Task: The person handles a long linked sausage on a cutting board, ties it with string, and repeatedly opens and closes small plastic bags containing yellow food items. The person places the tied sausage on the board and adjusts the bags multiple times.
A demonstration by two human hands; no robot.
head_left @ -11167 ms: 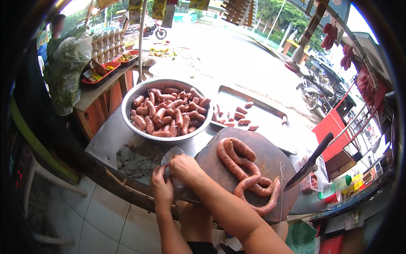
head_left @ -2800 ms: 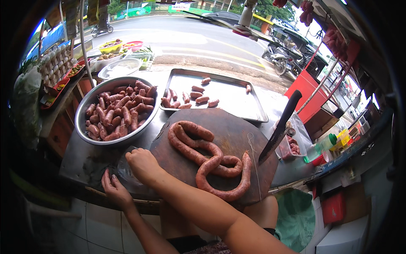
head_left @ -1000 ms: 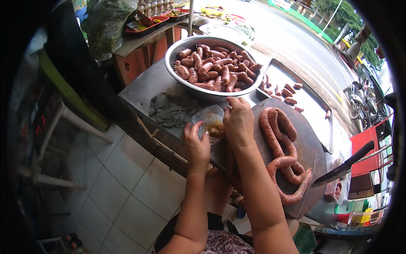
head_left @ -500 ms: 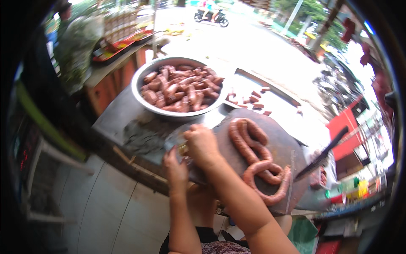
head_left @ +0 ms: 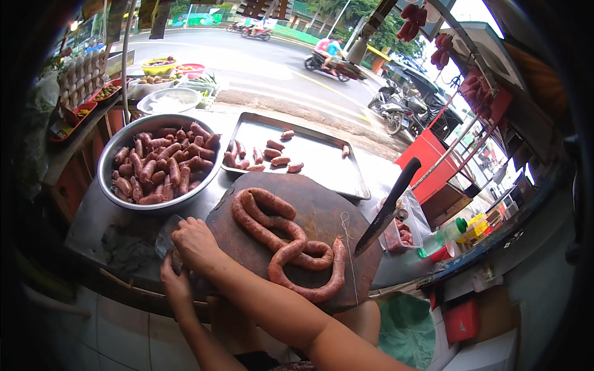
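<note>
A long coiled raw sausage (head_left: 306, 294) lies on the round wooden chopping board (head_left: 247, 244). A knife (head_left: 377, 222) with a black handle stands tilted, its tip at the board's right side, near a thin string (head_left: 351, 260). Left of the board, at the table's front edge, my right hand (head_left: 197, 246) is closed at a clear plastic bag (head_left: 167, 235). Just below it, my left hand (head_left: 177, 284) is closed round the bag's lower part. Whatever the bag contains is mostly hidden by my fingers.
Short sausages fill a steel basin (head_left: 111, 191) behind my hands. A metal tray (head_left: 322, 179) with several more stands beyond the board. A grey cloth (head_left: 127, 247) lies at left. A plastic tub of meat (head_left: 402, 232) and a green bottle (head_left: 445, 238) sit at right.
The view has swung to the right, so the table things appear further left. Both hands stay together at the plastic bag. A different motorbike passes on the road.
</note>
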